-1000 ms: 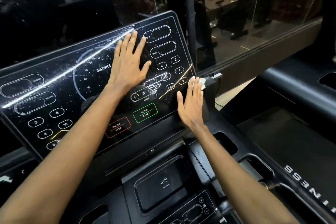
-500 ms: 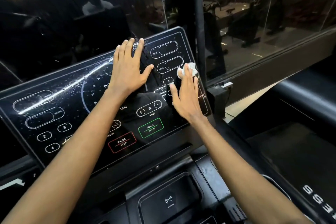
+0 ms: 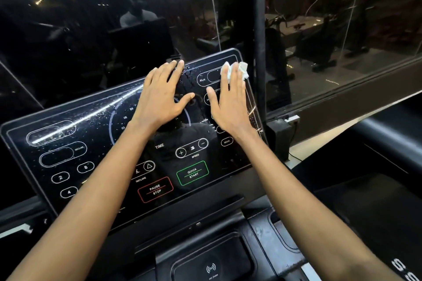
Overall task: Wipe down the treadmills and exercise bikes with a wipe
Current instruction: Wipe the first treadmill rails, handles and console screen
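Up at the top right corner of the treadmill console, the white wipe is mostly buried under the right hand, whose flat, straight fingers press it down. The left hand lies spread flat mid-panel, hiding most of the round dial. Droplets speckle the glass, and a dark post stands just beside the console.

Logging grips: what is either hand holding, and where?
Nothing gripped: the right hand presses the crumpled white wipe under straight fingers; the left hand lies flat, empty.
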A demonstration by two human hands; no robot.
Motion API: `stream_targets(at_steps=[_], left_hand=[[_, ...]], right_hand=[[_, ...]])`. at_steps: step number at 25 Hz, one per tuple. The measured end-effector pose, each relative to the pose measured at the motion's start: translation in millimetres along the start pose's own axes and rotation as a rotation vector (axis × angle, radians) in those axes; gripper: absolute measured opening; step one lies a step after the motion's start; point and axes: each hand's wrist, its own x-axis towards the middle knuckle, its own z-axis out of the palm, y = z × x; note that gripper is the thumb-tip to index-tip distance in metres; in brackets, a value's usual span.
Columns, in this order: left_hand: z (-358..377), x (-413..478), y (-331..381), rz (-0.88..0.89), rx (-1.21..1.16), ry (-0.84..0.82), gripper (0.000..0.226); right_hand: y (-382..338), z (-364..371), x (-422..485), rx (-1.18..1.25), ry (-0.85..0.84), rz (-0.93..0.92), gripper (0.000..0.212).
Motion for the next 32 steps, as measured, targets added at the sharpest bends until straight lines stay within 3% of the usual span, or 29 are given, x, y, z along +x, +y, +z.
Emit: stream_targets(at_steps=[4, 10, 14, 19, 24, 27, 30, 32], left_hand=[[0, 1, -3, 0.008, -0.034, 0.011, 0.08], [4, 0, -2, 0.002, -0.042, 0.033, 0.079], [3, 0, -2, 0.0, -0.039, 0.032, 0.078], [2, -3, -4, -0.01, -0.055, 0.013, 0.076], [-2, -3, -17, 0.009, -0.051, 0.027, 0.072], [-1, -3, -20, 0.025, -0.064, 0.033, 0.072], [-2, -5, -24, 0.04, -0.096, 0.043, 0.071], [-2, -5, -25, 0.042, -0.106, 0.054, 0.071]], right_hand=[[-6, -9, 36, -0.049, 0.01, -0.054, 0.071], [8, -7, -21, -0.027, 0.007, 0.01, 0.061], [-9, -11, 11, 0.042, 0.009, 0.008, 0.056], [7, -7, -13, 0.289, 0.249, 0.012, 0.036], [-13, -2, 5, 0.228, 0.277, -0.015, 0.018], [-17, -1, 11, 0.201, 0.301, -0.049, 0.026], [-8, 2, 2, 0.143, 0.341, 0.111, 0.045], [-19, 8, 5, 0.097, 0.239, 0.172, 0.055]])
